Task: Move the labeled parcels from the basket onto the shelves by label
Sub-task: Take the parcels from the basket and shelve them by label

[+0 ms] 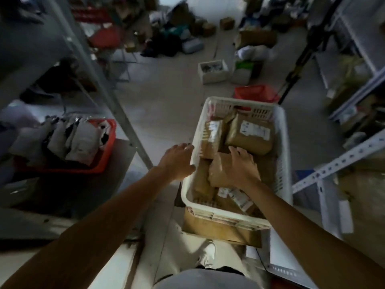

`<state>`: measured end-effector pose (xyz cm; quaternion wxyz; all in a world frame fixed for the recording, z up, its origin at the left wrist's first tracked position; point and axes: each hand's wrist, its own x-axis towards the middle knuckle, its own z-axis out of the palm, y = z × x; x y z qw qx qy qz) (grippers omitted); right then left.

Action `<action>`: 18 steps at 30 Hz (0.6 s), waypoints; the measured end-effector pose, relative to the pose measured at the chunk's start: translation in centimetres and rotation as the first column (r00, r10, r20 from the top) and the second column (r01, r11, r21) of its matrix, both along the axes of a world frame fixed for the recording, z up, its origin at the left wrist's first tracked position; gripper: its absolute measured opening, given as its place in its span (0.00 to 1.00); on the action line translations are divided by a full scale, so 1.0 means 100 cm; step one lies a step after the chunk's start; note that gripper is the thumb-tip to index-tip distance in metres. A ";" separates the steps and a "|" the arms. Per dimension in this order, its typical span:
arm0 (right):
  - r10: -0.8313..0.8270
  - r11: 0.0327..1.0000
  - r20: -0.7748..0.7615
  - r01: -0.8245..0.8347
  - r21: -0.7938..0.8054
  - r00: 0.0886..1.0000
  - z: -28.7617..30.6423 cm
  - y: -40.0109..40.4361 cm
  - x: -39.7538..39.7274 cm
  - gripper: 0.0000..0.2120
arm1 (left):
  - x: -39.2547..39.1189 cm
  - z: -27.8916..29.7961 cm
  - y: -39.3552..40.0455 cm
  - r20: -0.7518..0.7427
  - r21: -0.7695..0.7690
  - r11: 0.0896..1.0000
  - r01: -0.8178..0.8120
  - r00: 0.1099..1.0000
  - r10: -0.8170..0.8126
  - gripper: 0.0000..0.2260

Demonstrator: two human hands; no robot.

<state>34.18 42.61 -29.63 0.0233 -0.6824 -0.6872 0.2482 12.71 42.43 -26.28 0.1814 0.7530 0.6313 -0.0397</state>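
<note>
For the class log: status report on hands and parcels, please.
Left hand open at white basket rim. Right hand on brown parcel inside. Other parcels packed close around.

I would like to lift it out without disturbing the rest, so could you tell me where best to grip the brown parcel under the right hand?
Probably by its left and right edges, coming from above. The brown parcel lies flat on top of other parcels in the white basket, whose walls block the sides. The right hand already rests on its top.
</note>
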 end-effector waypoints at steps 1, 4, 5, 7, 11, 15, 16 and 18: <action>-0.029 1.000 0.003 0.029 -0.012 1.000 -0.003 0.007 0.010 0.32 | 0.006 -0.001 0.013 0.010 -0.004 1.000 0.010 1.000 -0.010 0.29; -0.113 0.993 -0.010 0.113 -0.021 0.994 -0.015 0.025 0.034 0.33 | 0.024 -0.003 0.047 0.010 -0.047 0.996 0.080 0.997 -0.080 0.32; -0.147 0.988 -0.022 0.146 -0.042 0.989 -0.019 0.030 0.039 0.34 | 0.030 -0.004 0.057 0.009 -0.057 0.994 0.096 0.995 -0.096 0.33; -0.211 0.976 -0.049 0.208 -0.059 0.976 -0.030 0.040 0.045 0.34 | 0.039 -0.011 0.078 0.014 -0.049 0.989 0.140 0.990 -0.139 0.32; -0.346 0.934 -0.101 0.332 -0.131 0.933 -0.046 0.065 0.043 0.35 | 0.052 -0.033 0.131 0.108 -0.034 0.971 0.235 0.967 -0.231 0.27; -0.467 0.883 -0.105 0.456 -0.112 0.878 -0.060 0.097 0.036 0.35 | 0.068 -0.056 0.198 0.124 -0.078 0.934 0.350 0.933 -0.339 0.32; -0.490 0.870 -0.088 0.480 -0.115 0.867 -0.065 0.106 0.034 0.35 | 0.072 -0.061 0.214 0.132 -0.091 0.923 0.373 0.923 -0.360 0.34; -0.570 0.819 -0.094 0.556 -0.141 0.816 -0.074 0.126 0.033 0.33 | 0.084 -0.074 0.249 0.143 -0.114 0.897 0.428 0.900 -0.411 0.38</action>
